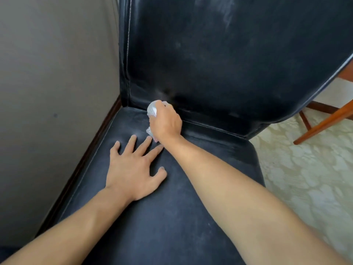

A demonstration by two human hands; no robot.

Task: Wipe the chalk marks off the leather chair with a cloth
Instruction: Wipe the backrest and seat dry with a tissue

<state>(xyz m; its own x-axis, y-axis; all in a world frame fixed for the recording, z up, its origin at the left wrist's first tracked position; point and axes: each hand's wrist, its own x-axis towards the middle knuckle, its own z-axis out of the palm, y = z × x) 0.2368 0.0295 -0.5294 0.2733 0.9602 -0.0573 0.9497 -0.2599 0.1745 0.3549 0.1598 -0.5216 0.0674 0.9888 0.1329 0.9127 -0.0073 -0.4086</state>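
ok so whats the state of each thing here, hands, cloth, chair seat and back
left hand: flat on the seat, fingers spread, holding nothing
right hand: gripping the cloth at the back of the seat
cloth: white, crumpled, mostly hidden in the right hand
chair seat: black leather, faint pale dusty film
chair backrest: upright, whitish chalk smears near the top

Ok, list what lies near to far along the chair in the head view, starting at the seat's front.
Bare seat → left hand flat on the seat → right hand gripping the cloth → seat-back crease → backrest with chalk smears.
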